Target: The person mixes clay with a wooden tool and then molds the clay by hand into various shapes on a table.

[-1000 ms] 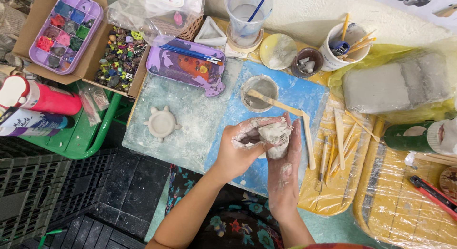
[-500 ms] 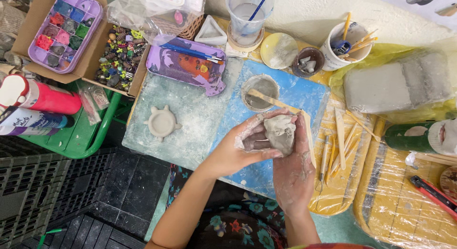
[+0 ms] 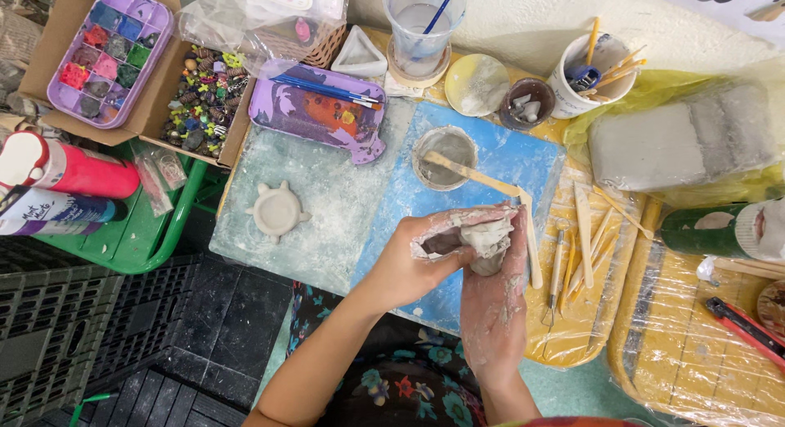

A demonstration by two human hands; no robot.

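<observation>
Both hands are wrapped around a lump of wet grey clay (image 3: 484,237) over the blue mat (image 3: 507,161). My left hand (image 3: 409,259) cups it from the left, thumb across the front. My right hand (image 3: 495,300), smeared with clay, presses against it from the right and below. Much of the lump is hidden by fingers. A small clay turtle shape (image 3: 276,212) lies on the pale board (image 3: 335,231) to the left.
A grey slip bowl with a wooden stick (image 3: 444,157) sits just beyond the hands. Wooden modelling tools (image 3: 582,231) lie on the yellow tray at right, a big clay block (image 3: 683,141) behind them. Paint palette (image 3: 317,110), water cup (image 3: 421,22), brush cup (image 3: 595,67), bead box (image 3: 200,100) at the back.
The hands and the clay have shifted slightly right and nearer, and my right hand now covers more of the lump. The fingers have re-gripped around it.
</observation>
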